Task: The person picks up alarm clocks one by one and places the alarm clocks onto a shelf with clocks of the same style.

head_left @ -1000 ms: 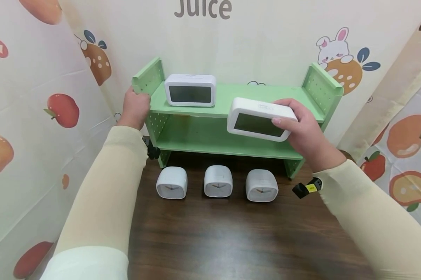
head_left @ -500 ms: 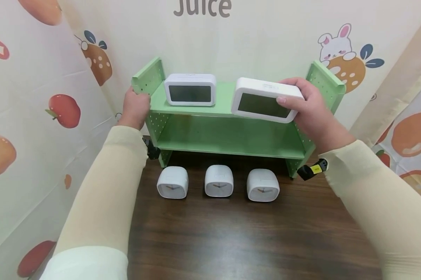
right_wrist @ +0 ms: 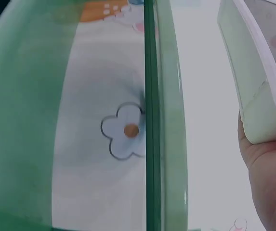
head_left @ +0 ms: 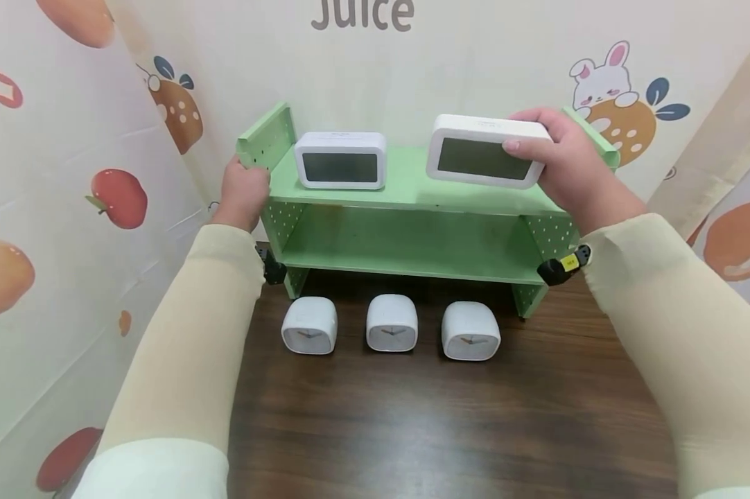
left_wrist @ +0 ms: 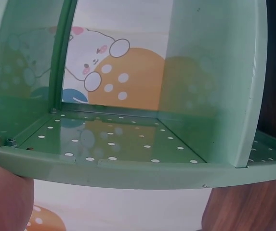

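My right hand grips the right end of a white digital clock, thumb on its front face. The clock is raised over the right part of the green shelf rack, its dark screen facing me. In the right wrist view, this clock is at the upper right, with part of the hand below it. At the rack's left side panel, my left hand holds the panel's front edge; its fingertips are hidden. A second white digital clock stands upright on the left of the upper board.
Three rounded white analog clocks, a left one, a middle one and a right one, stand in a row on the dark wood surface before the rack. A fruit-printed curtain hangs behind and beside it.
My right hand has lifted the digital clock up and to the right, from in front of the rack to above the upper board, and levelled it somewhat. The left hand stays on the panel.
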A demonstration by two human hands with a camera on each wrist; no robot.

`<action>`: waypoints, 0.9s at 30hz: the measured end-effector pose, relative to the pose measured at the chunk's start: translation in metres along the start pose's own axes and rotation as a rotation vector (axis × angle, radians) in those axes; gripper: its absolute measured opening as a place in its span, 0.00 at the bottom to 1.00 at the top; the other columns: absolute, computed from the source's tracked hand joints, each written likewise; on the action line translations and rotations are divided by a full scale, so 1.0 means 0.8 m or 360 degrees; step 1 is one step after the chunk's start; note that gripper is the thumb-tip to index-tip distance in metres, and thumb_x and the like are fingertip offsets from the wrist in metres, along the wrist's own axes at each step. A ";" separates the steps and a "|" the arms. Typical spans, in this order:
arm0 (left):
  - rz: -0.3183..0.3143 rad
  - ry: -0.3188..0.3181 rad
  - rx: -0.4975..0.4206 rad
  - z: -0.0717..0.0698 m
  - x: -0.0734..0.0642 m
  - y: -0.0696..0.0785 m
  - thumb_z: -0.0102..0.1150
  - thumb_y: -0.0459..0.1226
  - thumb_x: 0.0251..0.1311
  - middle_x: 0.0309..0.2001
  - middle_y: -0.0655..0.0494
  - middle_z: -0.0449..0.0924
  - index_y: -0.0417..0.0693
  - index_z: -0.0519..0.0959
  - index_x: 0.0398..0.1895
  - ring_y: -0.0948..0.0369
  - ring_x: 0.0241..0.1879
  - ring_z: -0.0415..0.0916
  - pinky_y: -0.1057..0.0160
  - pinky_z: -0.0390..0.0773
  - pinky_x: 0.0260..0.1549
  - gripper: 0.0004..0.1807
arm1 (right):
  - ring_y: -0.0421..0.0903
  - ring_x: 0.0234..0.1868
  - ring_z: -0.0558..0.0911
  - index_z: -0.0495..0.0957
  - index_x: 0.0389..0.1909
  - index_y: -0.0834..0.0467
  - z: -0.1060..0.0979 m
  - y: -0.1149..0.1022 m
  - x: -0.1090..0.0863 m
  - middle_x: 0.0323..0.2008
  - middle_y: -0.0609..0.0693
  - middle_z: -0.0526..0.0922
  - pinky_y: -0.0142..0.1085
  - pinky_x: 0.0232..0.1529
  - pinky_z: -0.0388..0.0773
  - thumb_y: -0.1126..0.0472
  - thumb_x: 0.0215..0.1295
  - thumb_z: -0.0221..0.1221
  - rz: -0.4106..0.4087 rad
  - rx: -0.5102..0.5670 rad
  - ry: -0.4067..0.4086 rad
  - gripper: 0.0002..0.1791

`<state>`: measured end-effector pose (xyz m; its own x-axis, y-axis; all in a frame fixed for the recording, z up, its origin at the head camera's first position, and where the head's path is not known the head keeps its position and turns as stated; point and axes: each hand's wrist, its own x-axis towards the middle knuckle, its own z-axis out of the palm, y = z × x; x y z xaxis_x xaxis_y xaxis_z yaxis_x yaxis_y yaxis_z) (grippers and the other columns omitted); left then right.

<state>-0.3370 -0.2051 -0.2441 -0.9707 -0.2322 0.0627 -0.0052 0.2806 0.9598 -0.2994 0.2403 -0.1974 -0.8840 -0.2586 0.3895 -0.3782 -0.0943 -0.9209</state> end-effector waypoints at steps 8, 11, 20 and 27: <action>0.0015 -0.0010 -0.0011 0.001 -0.004 -0.001 0.36 0.31 0.72 0.71 0.57 0.67 0.59 0.59 0.79 0.58 0.68 0.63 0.52 0.61 0.72 0.33 | 0.50 0.54 0.78 0.74 0.53 0.62 -0.017 -0.003 0.021 0.54 0.55 0.78 0.31 0.46 0.82 0.66 0.67 0.65 0.0114 -0.0069 0.0047 0.16; 0.0045 -0.0008 -0.0016 0.003 -0.003 -0.001 0.37 0.30 0.71 0.71 0.57 0.67 0.58 0.60 0.79 0.58 0.67 0.64 0.53 0.61 0.71 0.33 | 0.49 0.53 0.79 0.74 0.52 0.62 -0.024 0.002 0.022 0.53 0.55 0.78 0.31 0.46 0.82 0.67 0.68 0.64 0.0121 -0.0039 0.0048 0.15; 0.0077 -0.0008 -0.0005 0.003 0.002 -0.006 0.36 0.30 0.71 0.72 0.58 0.66 0.59 0.58 0.80 0.59 0.68 0.62 0.52 0.58 0.73 0.34 | 0.46 0.48 0.82 0.75 0.50 0.61 -0.041 0.026 0.025 0.49 0.52 0.80 0.32 0.42 0.84 0.69 0.68 0.64 0.0228 -0.0068 0.0029 0.12; 0.0072 -0.0005 -0.0013 0.001 0.002 -0.008 0.37 0.30 0.71 0.72 0.58 0.66 0.61 0.58 0.80 0.59 0.69 0.63 0.52 0.59 0.72 0.35 | 0.47 0.48 0.83 0.74 0.52 0.61 -0.037 0.035 0.028 0.50 0.52 0.81 0.32 0.43 0.84 0.67 0.69 0.64 0.0258 -0.0142 -0.0017 0.14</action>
<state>-0.3388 -0.2068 -0.2502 -0.9705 -0.2169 0.1051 0.0405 0.2829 0.9583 -0.3383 0.2604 -0.2142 -0.9326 -0.2736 0.2355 -0.2543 0.0347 -0.9665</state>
